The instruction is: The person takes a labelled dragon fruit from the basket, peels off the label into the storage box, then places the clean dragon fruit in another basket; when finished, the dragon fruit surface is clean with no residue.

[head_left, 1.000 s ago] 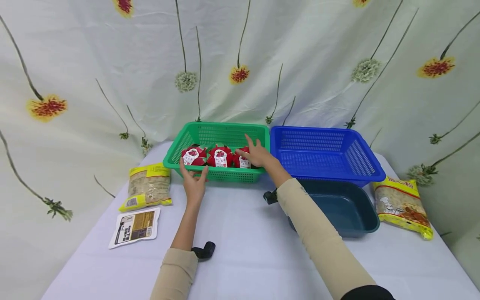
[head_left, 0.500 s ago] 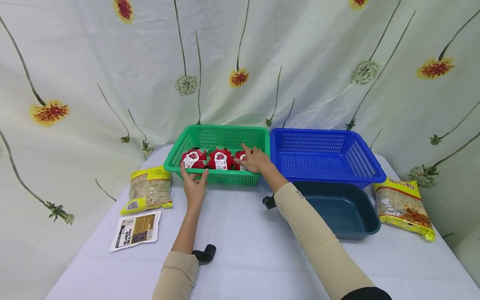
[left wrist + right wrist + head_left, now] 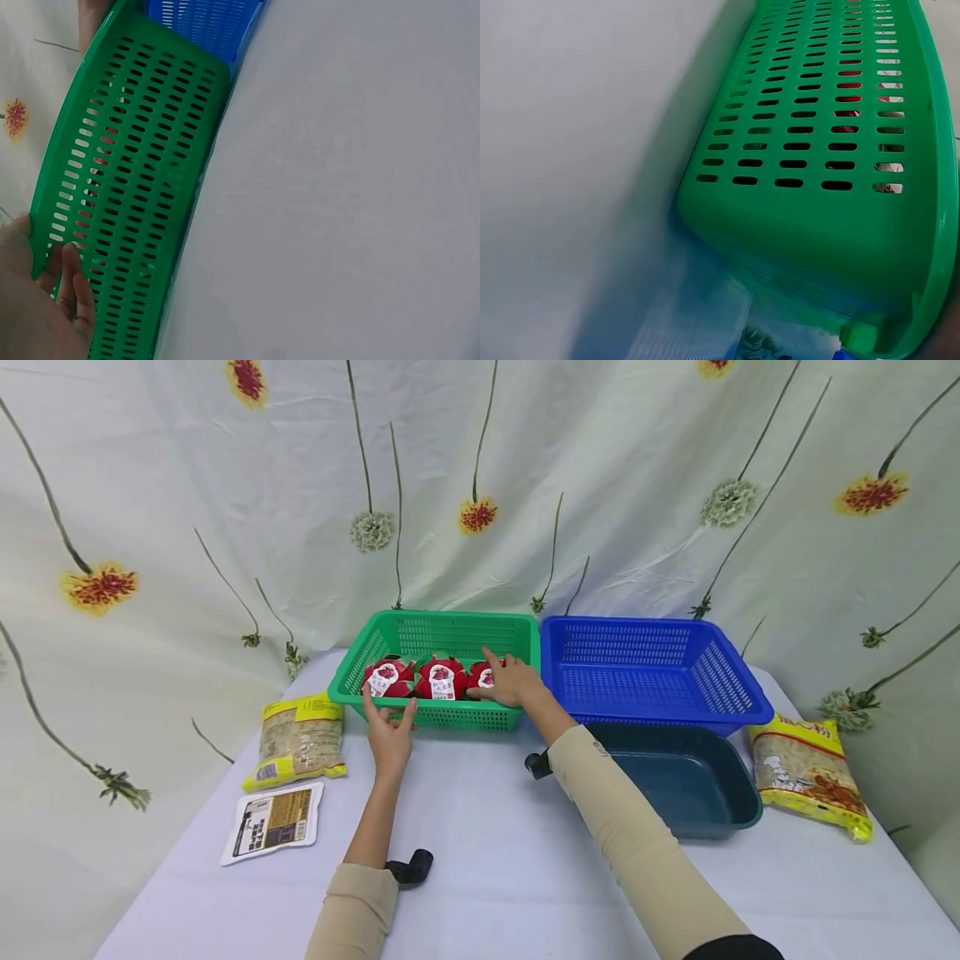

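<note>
Three red dragon fruits with green tips and white labels lie in a row in the green basket (image 3: pixel 480 718): the left one (image 3: pixel 387 678), the middle one (image 3: pixel 441 678) and the right one (image 3: pixel 483 674). My right hand (image 3: pixel 519 682) reaches over the front rim and holds the right fruit between thumb and fingers, partly covering it. At the basket's front left, my left hand (image 3: pixel 390 743) grips the rim, one finger over the edge and others against the slotted outer wall. In the right wrist view the basket wall (image 3: pixel 802 225) hides the right hand's fingers.
A blue basket (image 3: pixel 630 681) adjoins on the right, with a dark teal tub (image 3: pixel 682 785) before it. Yellow-ended bags stand at left (image 3: pixel 300 739) and far right (image 3: pixel 810 772). A flat white-edged pouch (image 3: pixel 273 822) lies front left. A flowered cloth (image 3: pixel 637 485) hangs behind.
My right hand has come down closer onto the right dragon fruit, its thumb shifting lower along the fruit. The left hand has stayed at the basket rim.
</note>
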A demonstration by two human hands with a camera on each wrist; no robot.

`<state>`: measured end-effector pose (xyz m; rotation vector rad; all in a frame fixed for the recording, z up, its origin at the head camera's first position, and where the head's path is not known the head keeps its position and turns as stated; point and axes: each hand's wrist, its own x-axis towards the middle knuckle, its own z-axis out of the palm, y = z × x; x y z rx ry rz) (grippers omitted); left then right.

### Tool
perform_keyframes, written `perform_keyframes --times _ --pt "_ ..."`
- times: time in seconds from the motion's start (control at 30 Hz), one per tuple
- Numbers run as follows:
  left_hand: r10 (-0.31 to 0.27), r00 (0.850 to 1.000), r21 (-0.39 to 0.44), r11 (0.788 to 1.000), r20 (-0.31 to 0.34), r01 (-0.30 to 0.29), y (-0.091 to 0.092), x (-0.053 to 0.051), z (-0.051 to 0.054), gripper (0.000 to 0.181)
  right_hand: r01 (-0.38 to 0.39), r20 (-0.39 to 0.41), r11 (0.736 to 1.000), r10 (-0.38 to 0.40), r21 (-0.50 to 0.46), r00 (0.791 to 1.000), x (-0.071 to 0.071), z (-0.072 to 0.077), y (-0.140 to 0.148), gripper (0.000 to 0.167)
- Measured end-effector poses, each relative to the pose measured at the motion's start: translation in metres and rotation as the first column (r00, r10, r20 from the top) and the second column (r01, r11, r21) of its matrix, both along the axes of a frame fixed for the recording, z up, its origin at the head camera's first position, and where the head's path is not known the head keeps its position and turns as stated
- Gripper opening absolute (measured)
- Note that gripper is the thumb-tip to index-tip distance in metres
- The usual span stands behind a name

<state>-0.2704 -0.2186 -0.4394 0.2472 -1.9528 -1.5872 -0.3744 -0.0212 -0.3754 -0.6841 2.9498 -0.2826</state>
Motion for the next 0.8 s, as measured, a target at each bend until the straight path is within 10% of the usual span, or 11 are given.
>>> perform_keyframes --times 0.8 --pt "0.006 1.000 -0.023 1.000 -0.021 -0.007 -0.0002 0.0005 -0.0016 0.083 -0.003 -0.012 1.000 0.003 -0.001 1.000 -0.0036 -0.0002 -0.0039 0.087"
